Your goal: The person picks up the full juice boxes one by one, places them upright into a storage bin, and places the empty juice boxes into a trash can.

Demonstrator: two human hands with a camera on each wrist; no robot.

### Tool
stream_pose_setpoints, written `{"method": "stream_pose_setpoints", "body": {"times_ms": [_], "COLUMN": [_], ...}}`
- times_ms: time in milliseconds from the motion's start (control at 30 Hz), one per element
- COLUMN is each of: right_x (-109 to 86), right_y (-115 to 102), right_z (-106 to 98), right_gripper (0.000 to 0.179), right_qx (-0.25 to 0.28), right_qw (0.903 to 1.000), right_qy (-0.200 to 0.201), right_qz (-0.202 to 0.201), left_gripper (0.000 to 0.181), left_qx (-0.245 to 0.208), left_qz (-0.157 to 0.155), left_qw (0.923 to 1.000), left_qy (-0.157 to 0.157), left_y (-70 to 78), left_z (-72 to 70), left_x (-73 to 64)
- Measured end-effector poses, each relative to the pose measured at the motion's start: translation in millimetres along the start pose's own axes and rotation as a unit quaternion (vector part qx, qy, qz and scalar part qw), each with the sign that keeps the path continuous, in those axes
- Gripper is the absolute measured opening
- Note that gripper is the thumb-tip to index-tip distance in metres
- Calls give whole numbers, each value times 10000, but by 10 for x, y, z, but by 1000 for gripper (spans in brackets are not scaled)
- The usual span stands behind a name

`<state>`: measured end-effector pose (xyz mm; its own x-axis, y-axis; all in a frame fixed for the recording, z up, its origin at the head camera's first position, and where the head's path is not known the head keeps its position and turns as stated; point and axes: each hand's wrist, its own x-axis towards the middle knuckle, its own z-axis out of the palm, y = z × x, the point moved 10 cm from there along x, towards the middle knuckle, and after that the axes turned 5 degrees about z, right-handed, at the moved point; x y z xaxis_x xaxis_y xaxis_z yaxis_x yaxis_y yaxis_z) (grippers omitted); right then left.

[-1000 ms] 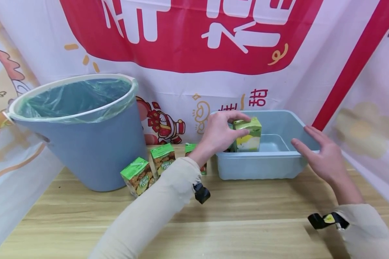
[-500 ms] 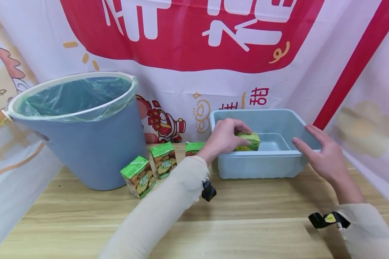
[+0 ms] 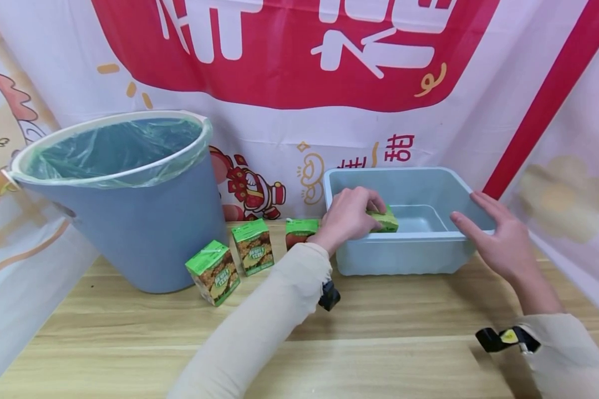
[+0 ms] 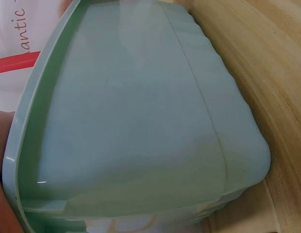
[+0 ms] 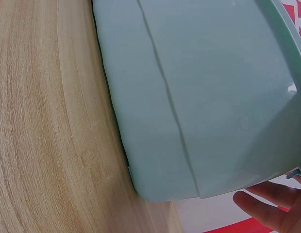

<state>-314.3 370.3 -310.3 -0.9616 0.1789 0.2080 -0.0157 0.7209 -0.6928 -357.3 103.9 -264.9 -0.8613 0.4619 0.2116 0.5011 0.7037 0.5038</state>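
In the head view, my left hand (image 3: 349,216) reaches over the left part of a light blue plastic basin (image 3: 399,255). It grips a yellow-green drink carton (image 3: 386,220) low inside; the carton's lower part is hidden behind the front wall. My right hand (image 3: 504,244) holds the basin's right rim, thumb over the inner side and fingers along the outside. In the right wrist view, these fingers (image 5: 267,199) show beside the end wall. The left wrist view is mostly filled by the basin's outer wall (image 4: 126,107), with a bit of the left hand at the left edge.
Two brown-and-green cartons, one nearer (image 3: 213,274) and one behind (image 3: 253,247), stand left of the basin. A green-topped carton (image 3: 299,230) is partly behind the left wrist. A blue bin (image 3: 145,233) with a clear liner stands at left. A printed cloth (image 3: 299,66) hangs behind.
My left hand has lowered the yellow-green carton from above the basin's rim down inside it. The right hand stays at the right rim.
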Motion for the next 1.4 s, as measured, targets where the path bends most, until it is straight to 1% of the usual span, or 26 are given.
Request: {"method": "stream_pose_setpoints", "body": {"times_ms": [100, 267, 367, 500, 600, 800, 900, 1000, 1233, 1333, 1400], "right_x": [-4, -10, -9, 1, 8, 5, -1, -3, -11, -4, 2], "right_y": [-11, -12, -12, -27, -40, -27, -8, 6, 44, 48, 46], "right_z": [-10, -13, -7, 4, 3, -3, 5, 11, 23, 23, 23], "right_gripper": [81, 81, 81, 81, 81, 81, 81, 82, 83, 83, 83], "right_qx": [-13, -6, -6, -21, -27, -58, -80, -88, -100, -120, -122], "right_qw": [10000, 10000, 10000, 10000, 10000, 10000, 10000, 9999, 9999, 9999, 9999], "right_qy": [17, 18, 3, -27, -14, -10, -48, -67, -95, -88, -82], "right_qz": [-6, 14, 22, 19, -10, -18, 16, 49, 83, 74, 63], "left_gripper": [23, 25, 26, 34, 34, 26, 25, 24, 24, 24, 23], "left_qx": [57, 221, 264, 4, -212, -351, -555, -894, -1521, -1820, -2049], "left_qz": [-15, 50, 36, -99, -154, -48, 0, 28, 159, 220, 317], "left_qw": [9999, 9989, 9986, 9998, 9996, 9983, 9959, 9917, 9809, 9726, 9653], "left_qy": [-110, -404, -454, -180, 78, 454, 709, 926, 1202, 1429, 1589], "left_y": [9, 32, 29, -10, -33, -31, -38, -54, -92, -123, -139], "left_z": [23, 77, 83, 32, -11, -64, -94, -120, -148, -183, -207], "left_x": [9, 22, 27, 16, -3, -36, -64, -104, -226, -308, -371]}}
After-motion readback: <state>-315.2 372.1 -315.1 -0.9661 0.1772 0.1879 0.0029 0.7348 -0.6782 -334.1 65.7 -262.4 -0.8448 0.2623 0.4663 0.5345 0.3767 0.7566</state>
